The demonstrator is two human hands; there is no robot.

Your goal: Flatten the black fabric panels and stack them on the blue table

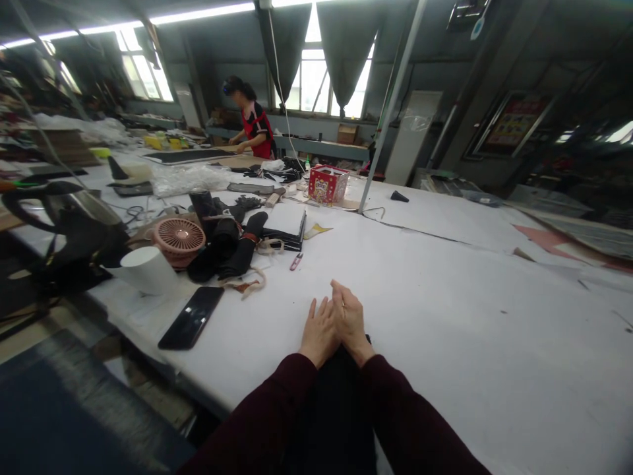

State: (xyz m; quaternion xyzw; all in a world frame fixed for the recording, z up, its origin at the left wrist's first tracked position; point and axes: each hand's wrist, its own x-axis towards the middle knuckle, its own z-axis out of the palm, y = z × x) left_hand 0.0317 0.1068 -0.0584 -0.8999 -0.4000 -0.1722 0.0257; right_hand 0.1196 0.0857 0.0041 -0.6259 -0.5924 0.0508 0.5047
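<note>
My left hand (319,330) lies palm down at the near side of the white table (425,297), its fingers stretched out and spread. Against it, my right hand (349,320) stands on edge with the fingers straight and its palm turned toward the left hand. No object shows between them. Dark cloth (336,402) reaches from under my wrists toward my body; whether it is a workpiece or clothing I cannot tell. Beyond my hands lies a small pair of pink thread snips (296,262). Left of my hands a black phone (192,318) rests near the table's edge.
A pink fan (179,237), a white roll (148,269), dark rolled fabric (242,247) and a kettle (84,211) crowd the left. Farther back are a black-edged stack (285,224), a red box (328,183) and a pole (390,112). A co-worker (253,125) stands at the far table.
</note>
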